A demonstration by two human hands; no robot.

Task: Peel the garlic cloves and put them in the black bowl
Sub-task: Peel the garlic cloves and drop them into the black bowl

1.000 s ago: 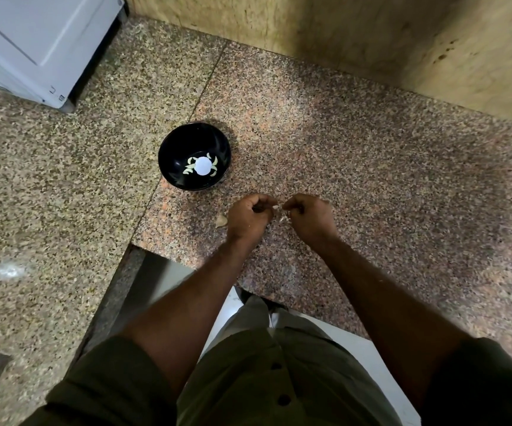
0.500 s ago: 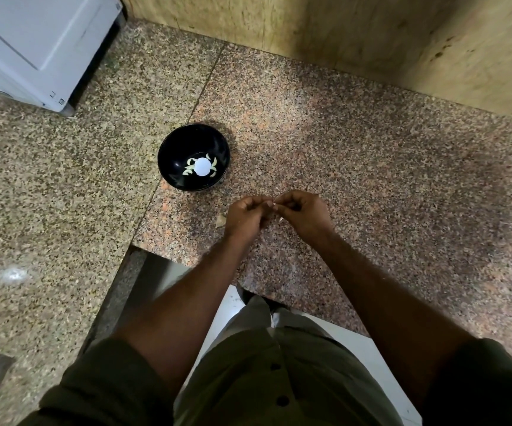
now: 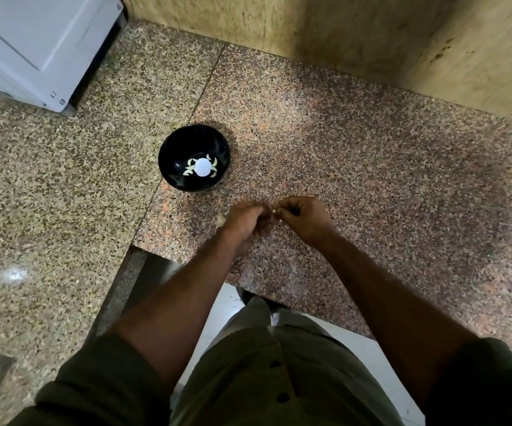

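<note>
Hands meet just below the middle of the frame, over a speckled pink-brown granite counter (image 3: 356, 155). The left hand (image 3: 248, 221) has its fingers curled, and the right hand (image 3: 305, 218) is curled too, its fingertips turned toward the left one. Between the two sets of fingertips shows a small white garlic clove (image 3: 274, 211), pinched from both sides; only a speck of it is visible, so how much skin remains on it cannot be told. Just left of the left hand, a pale scrap of garlic skin (image 3: 221, 220) lies on the counter, partly hidden behind the knuckles.

Up and to the left of the hands, well apart from them, stands a round glossy black bowl (image 3: 172, 149), upright, near the seam where the pinkish slab meets a greyer speckled slab (image 3: 49, 195). In the bottom of the bowl, several pale peeled garlic cloves (image 3: 189, 171) lie in a ring around a bright white round spot, which may be a reflection.

At the upper left of the frame sits the corner of a white appliance (image 3: 33, 41). Along the top and upper right runs a tan stone wall (image 3: 325, 23). At the bottom of the frame are olive-green sleeves (image 3: 101, 385) and a buttoned shirt front of the same colour
</note>
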